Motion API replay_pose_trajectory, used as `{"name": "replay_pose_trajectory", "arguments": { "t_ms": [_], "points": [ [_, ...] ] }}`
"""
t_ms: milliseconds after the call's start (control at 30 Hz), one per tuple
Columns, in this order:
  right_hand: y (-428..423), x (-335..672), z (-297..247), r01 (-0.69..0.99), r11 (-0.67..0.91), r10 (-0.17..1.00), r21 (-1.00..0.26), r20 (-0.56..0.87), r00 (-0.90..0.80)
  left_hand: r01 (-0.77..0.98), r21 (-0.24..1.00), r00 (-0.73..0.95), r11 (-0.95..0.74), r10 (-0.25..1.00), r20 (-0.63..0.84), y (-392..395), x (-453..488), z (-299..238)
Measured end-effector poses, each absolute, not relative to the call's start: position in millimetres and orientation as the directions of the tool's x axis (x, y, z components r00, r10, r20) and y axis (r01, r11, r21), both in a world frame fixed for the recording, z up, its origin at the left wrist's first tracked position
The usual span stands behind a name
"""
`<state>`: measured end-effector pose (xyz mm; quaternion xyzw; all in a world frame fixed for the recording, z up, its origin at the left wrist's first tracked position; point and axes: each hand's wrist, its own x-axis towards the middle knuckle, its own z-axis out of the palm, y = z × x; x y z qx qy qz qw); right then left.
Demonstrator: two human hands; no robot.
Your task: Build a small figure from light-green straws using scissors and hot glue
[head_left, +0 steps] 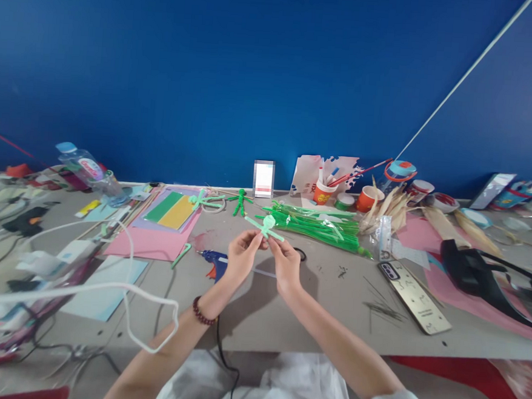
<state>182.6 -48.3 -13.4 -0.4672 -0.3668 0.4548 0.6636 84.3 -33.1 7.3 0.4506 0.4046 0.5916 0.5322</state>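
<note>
A pale green pipe-cleaner figure (268, 223) with a round coiled head and outstretched arms is held up above the table. My left hand (243, 252) pinches its lower part from the left. From the other side, my right hand (288, 260) grips it with thumb and fingers; the fingertips partly hide its lower end. A blue glue gun (216, 258) lies just left of and below my left hand. Behind are a darker green figure (240, 204) and another pale green figure (197, 201). Right of the held figure lies a bag of green pipe cleaners (323, 229).
Coloured paper sheets (153, 243), a water bottle (84, 165) and white cables (105, 288) are on the left. Along the back stand a lit screen (264, 180) and a cup of pens (323, 193). A phone (416, 298) and dark wire bits (383, 310) lie at right.
</note>
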Motion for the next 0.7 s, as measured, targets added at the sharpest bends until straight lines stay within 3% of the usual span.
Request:
{"name": "replay_pose_trajectory", "arguments": {
  "t_ms": [133, 333, 700],
  "points": [
    [-44, 184, -15, -0.317, 0.100, 0.952, -0.943, -0.002, 0.307, -0.396, 0.916, 0.113, 0.057, 0.994, -0.013, -36, 84, 13],
    [-43, 190, -9, -0.222, 0.142, 0.950, -0.965, 0.070, 0.303, -0.478, 0.855, 0.244, 0.201, 0.966, -0.090, -33, 78, 18],
    [-39, 194, -11, -0.436, 0.095, 0.989, -0.895, 0.036, 0.141, -0.389, 0.919, 0.152, 0.069, 0.988, -0.010, -32, 79, 19]
  ]
}}
